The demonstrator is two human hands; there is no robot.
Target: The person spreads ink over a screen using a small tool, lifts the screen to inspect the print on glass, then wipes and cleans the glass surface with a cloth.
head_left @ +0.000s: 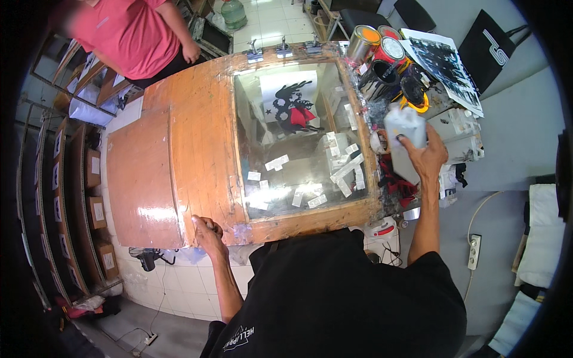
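My right hand (425,156) is wrapped round a whitish translucent plastic container (407,130), its thumb lying across the near side. It holds the container up over the cluttered right edge of the wooden table (206,137). My left hand (209,231) is at the table's front edge, with its fingers curled. What those fingers hold, if anything, is hidden. Just left of it lies the corner of a flat, shiny brown board (140,179). Between my hands a glass pane (280,185) is set into the tabletop. A sheet with a black and red print (292,106) shows through the glass.
Paint cans (364,45) and a black tub (380,79) crowd the far right, beside a printed sheet (444,62). Metal clamps (285,48) line the far edge. Small pale labels (346,173) dot the pane. A person in a pink shirt (128,36) stands far left, near shelves (71,209).
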